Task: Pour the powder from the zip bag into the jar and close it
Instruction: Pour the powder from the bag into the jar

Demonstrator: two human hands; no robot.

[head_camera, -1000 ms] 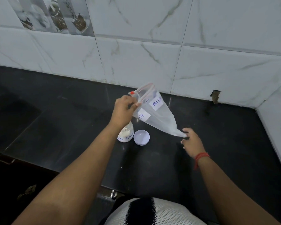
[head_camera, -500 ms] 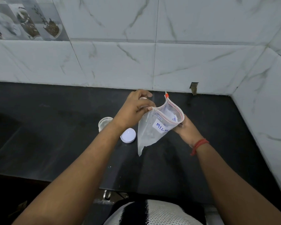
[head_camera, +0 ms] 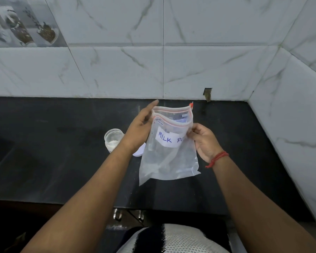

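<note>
A clear zip bag with a red zip strip and a white label reading "MILK PO" hangs upright above the black counter, its mouth open at the top. It looks nearly empty. My left hand holds the bag's upper left edge, the forefinger stretched out behind the rim. My right hand pinches the bag's right edge just below the zip. A small clear jar with white powder in it stands open on the counter to the left of my left wrist. Its white lid lies beside it, mostly hidden by my wrist and the bag.
The black counter runs left to right, with white marble-look wall tiles behind and a side wall at the right. The counter's front edge is near my body, with cabinet handles below it.
The bag has turned from tilted over the jar to hanging upright with its label facing me. My right hand went from the bag's bottom corner to its upper right edge.
</note>
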